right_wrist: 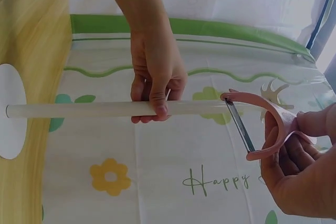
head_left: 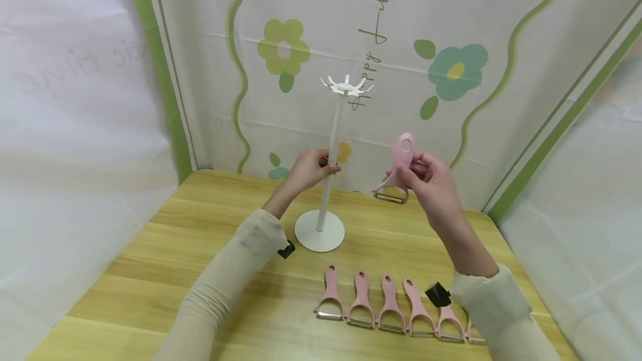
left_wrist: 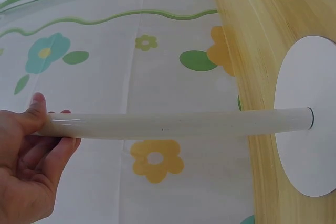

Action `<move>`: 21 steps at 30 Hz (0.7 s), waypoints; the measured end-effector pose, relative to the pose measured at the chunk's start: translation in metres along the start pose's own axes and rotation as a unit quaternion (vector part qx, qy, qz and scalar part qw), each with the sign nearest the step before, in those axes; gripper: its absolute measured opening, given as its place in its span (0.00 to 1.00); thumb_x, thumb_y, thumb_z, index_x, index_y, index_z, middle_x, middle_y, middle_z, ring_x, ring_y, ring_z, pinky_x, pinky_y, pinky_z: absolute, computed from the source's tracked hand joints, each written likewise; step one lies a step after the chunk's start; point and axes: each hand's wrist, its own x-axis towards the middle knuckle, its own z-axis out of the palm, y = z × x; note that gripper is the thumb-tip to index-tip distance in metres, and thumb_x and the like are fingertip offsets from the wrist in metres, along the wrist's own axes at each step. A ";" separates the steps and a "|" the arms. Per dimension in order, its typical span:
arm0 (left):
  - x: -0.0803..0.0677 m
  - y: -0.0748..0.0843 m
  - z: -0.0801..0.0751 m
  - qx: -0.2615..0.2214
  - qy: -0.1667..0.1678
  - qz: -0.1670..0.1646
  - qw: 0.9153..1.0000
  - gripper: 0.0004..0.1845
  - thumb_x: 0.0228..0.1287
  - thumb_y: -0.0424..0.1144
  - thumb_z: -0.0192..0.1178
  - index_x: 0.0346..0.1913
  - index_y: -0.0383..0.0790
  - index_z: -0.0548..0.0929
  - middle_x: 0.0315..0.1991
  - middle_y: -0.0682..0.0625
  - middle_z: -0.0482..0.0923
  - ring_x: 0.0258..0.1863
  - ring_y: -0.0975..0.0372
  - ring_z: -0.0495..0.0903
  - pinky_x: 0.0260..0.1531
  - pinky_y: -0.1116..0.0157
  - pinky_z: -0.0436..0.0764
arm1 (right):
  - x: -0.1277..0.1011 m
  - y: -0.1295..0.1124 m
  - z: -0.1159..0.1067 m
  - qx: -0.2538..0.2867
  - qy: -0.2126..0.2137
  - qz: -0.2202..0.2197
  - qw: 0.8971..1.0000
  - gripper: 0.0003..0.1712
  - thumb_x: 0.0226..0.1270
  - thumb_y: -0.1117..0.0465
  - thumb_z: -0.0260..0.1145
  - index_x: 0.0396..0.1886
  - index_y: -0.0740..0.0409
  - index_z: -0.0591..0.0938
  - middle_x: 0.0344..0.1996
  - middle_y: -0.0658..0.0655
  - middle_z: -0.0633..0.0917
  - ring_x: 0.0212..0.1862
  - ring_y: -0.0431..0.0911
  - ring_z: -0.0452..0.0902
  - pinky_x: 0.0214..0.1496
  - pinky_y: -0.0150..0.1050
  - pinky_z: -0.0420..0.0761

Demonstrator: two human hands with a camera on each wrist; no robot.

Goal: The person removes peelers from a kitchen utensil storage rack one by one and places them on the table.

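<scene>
A white stand (head_left: 331,183) rises from a round base on the wooden table, topped by a ring of white hooks (head_left: 346,87). My left hand (head_left: 312,169) grips its pole partway up, thumb on one side and fingers on the other, as the left wrist view (left_wrist: 39,156) also shows. To the right of the pole, my right hand (head_left: 432,183) pinches a pink peeler (head_left: 402,152) by its handle. The peeler hangs in the air with its blade end down and the holed handle end up. The hooks carry nothing.
Several more pink peelers (head_left: 361,299) lie in a row on the wooden table (head_left: 165,272), handles pointing away from me. My right sleeve (head_left: 491,305) partly covers the rightmost ones. A flower-printed curtain (head_left: 301,110) hangs behind the table and along both sides.
</scene>
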 end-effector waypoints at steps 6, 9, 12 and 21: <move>0.000 -0.001 0.001 0.001 0.002 0.005 1.000 0.11 0.66 0.41 0.66 0.44 0.38 0.86 0.41 0.43 0.89 0.43 0.55 0.88 0.43 0.59 0.86 | -0.014 0.010 -0.011 -0.037 0.000 0.032 0.999 0.08 0.74 0.67 0.60 0.46 0.68 0.75 0.32 0.44 0.90 0.38 0.36 0.87 0.40 0.25 0.83; 0.000 -0.001 0.000 -0.002 0.001 0.007 1.000 0.11 0.66 0.41 0.66 0.44 0.38 0.86 0.41 0.43 0.89 0.42 0.55 0.88 0.43 0.59 0.86 | -0.022 0.017 -0.017 -0.048 -0.006 0.037 0.998 0.09 0.74 0.68 0.59 0.47 0.71 0.75 0.32 0.43 0.90 0.37 0.36 0.87 0.40 0.25 0.83; 0.001 -0.001 0.000 -0.006 -0.003 0.005 1.000 0.11 0.66 0.41 0.66 0.45 0.38 0.86 0.41 0.44 0.89 0.42 0.55 0.88 0.44 0.59 0.86 | -0.031 0.025 -0.023 -0.063 -0.007 0.044 0.997 0.11 0.74 0.68 0.59 0.47 0.75 0.74 0.32 0.42 0.90 0.37 0.35 0.86 0.39 0.25 0.83; 0.002 -0.002 0.000 -0.013 -0.007 0.001 1.000 0.12 0.66 0.40 0.66 0.47 0.38 0.86 0.42 0.44 0.89 0.43 0.55 0.88 0.45 0.59 0.86 | -0.059 0.049 -0.041 -0.107 -0.008 0.098 0.989 0.18 0.77 0.65 0.57 0.54 0.79 0.71 0.34 0.40 0.89 0.39 0.34 0.85 0.40 0.26 0.83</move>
